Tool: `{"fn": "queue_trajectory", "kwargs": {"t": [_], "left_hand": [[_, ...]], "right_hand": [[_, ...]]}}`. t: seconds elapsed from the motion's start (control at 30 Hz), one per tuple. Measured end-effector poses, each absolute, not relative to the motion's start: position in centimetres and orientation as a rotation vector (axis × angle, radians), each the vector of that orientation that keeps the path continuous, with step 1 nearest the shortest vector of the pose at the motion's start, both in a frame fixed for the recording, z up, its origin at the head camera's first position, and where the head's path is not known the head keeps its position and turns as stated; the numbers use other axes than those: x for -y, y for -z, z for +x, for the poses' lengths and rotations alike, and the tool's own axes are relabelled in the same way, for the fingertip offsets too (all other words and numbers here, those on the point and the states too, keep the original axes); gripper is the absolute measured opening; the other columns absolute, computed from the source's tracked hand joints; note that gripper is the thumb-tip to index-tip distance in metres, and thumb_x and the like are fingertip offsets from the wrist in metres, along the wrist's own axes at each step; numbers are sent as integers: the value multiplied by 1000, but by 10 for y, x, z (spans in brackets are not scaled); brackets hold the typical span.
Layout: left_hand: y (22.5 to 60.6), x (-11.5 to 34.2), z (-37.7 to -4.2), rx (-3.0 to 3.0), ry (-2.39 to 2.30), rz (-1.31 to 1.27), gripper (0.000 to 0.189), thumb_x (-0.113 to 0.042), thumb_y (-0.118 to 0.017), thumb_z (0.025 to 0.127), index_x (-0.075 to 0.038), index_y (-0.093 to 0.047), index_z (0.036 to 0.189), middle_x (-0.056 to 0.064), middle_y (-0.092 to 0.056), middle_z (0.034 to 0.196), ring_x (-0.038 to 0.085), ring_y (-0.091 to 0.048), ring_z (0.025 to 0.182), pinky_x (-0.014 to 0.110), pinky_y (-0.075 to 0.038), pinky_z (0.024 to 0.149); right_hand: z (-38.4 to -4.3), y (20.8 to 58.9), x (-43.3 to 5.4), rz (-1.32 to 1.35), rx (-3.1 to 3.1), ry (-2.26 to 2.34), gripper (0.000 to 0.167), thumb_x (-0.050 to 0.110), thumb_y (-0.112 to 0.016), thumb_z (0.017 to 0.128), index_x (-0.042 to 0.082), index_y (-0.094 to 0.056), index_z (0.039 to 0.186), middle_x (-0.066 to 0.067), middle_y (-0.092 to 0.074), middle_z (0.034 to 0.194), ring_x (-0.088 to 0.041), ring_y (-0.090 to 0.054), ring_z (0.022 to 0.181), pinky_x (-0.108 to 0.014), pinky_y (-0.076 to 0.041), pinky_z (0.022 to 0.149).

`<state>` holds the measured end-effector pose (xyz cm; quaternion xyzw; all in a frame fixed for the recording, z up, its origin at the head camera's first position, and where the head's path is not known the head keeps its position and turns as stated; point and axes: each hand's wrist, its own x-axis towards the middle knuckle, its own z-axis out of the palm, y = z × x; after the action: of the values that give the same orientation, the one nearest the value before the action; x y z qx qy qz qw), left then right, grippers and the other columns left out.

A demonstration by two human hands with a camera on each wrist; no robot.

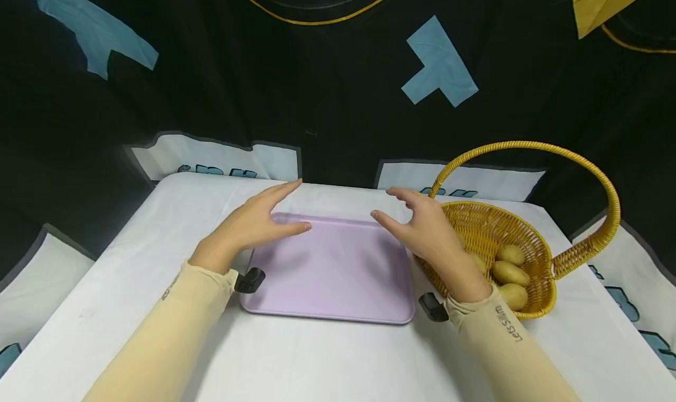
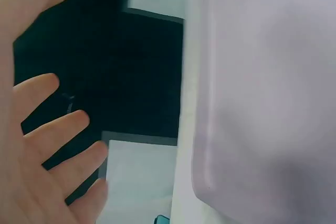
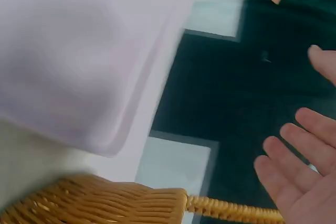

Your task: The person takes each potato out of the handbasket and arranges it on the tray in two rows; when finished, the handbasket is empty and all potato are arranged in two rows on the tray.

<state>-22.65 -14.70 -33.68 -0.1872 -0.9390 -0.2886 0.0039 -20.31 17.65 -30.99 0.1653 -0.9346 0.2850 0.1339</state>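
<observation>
A pale purple tray [image 1: 327, 267] lies on the white table, and nothing is on it. My left hand [image 1: 253, 223] hovers above its left side, thumb and fingers spread apart and holding nothing. Over the tray's right edge hangs my right hand [image 1: 425, 226], its fingers also relaxed and apart, touching nothing. To the right stands a yellow wicker basket [image 1: 544, 273] with a tall arched handle [image 1: 607, 191]. Several potatoes [image 1: 510, 273] lie inside it; my right hand and wrist hide part of the basket. The right wrist view shows the basket's woven rim [image 3: 105, 198] beside the tray.
The white tablecloth [image 1: 296, 361] covers the table. Behind it hangs a black cloth [image 1: 264, 85] with blue and yellow patches. Dark wrist cameras sit on both wrists, the left camera [image 1: 250, 280] and the right camera [image 1: 433, 307].
</observation>
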Motion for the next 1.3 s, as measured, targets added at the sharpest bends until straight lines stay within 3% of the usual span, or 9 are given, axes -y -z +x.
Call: {"fn": "queue_trajectory", "kwargs": {"t": [0.17, 0.37, 0.5, 0.8, 0.97, 1.13, 1.3], "left_hand": [[349, 162, -208, 2941, 1053, -657, 99, -66, -75, 79, -34, -28, 160, 0, -29, 163, 27, -26, 148, 60, -26, 115], [370, 178, -199, 2957, 1158, -653, 101, -60, -83, 75, -27, -36, 158, 4, -35, 160, 30, -34, 144, 57, -25, 116], [381, 183, -200, 2961, 1187, -646, 102, -59, -85, 72, -27, -38, 157, 4, -33, 161, 29, -30, 146, 56, -23, 118], [395, 194, -202, 3003, 1227, -663, 110, -54, -88, 71, -18, -32, 159, 13, -17, 166, 39, -14, 150, 63, -14, 117], [404, 201, -202, 3063, 1216, -637, 118, -57, -88, 68, -17, -26, 161, 8, -9, 168, 36, -9, 152, 62, -12, 118], [408, 204, -202, 3064, 1246, -678, 123, -53, -90, 67, -12, -23, 161, 7, -5, 169, 35, -5, 152, 61, -10, 119], [409, 207, -203, 3063, 1203, -705, 128, -55, -91, 64, -8, -21, 161, 7, -7, 169, 34, -7, 152, 59, -11, 119]], "right_hand": [[-186, 312, -194, 348, 2673, -1015, 48, 40, -79, 88, 10, -70, 123, -10, -69, 122, -32, -67, 106, -47, -55, 91], [-176, 312, -224, 163, 2668, -1171, 51, 44, -81, 84, 8, -71, 119, -10, -71, 114, -27, -67, 102, -39, -57, 84], [-175, 314, -238, 62, 2671, -1199, 54, 47, -82, 83, 9, -71, 120, -9, -71, 115, -26, -65, 107, -33, -56, 82], [-177, 317, -260, -90, 2759, -1289, 71, 51, -83, 80, 7, -63, 131, -16, -61, 133, -35, -54, 126, -46, -47, 99], [-179, 318, -267, -152, 2833, -1318, 80, 52, -84, 77, 7, -58, 137, -18, -57, 138, -35, -52, 127, -46, -44, 102], [-180, 319, -275, -232, 2940, -1233, 84, 53, -84, 77, 11, -54, 144, -19, -53, 141, -37, -49, 127, -55, -39, 104], [-180, 324, -285, -254, 3004, -1193, 83, 43, -86, 79, 7, -51, 146, -24, -51, 141, -41, -47, 126, -58, -39, 103]]}}
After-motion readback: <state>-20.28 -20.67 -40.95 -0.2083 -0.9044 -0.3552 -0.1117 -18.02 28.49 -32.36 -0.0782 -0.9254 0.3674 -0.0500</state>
